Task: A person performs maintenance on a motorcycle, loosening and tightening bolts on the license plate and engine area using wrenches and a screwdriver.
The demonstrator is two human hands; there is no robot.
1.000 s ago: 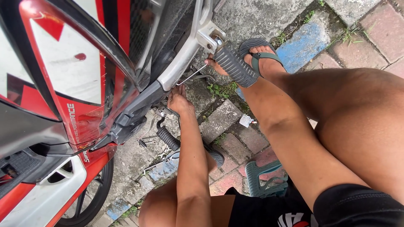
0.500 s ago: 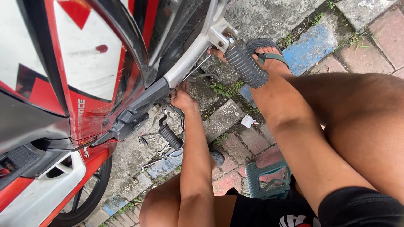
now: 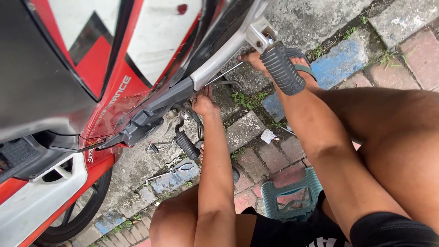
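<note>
Left hand (image 3: pixel 204 103) is up under the motorcycle, fingers curled around something at the underside just below the grey footrest bracket (image 3: pixel 219 64). What it's gripping is hidden by the fingers and frame. Can't tell more than "clenched on a part there".

Thin metal rod (image 3: pixel 224 73) runs diagonally just above that hand, along the bracket's lower edge. Can't tell if the hand touches it.

Right hand not visible, so no call on its state.

Black ribbed footpeg (image 3: pixel 186 144) hangs just below the left hand, beside the forearm. Second ribbed footpeg (image 3: pixel 282 68) sticks out from the bracket end at top centre; behind it, a foot in a grey sandal (image 3: pixel 302 68) rests on the paving.

Red, white and black fairing (image 3: pixel 114 50) fills the left half. Front tyre (image 3: pixel 77 215) at the bottom left corner of the paving.

Small wrench-like tool (image 3: pixel 176 170) lies on the pavers under the bike, near the lower peg. Teal plastic stool (image 3: pixel 292 196) sits under the person's legs, lower right.
</note>
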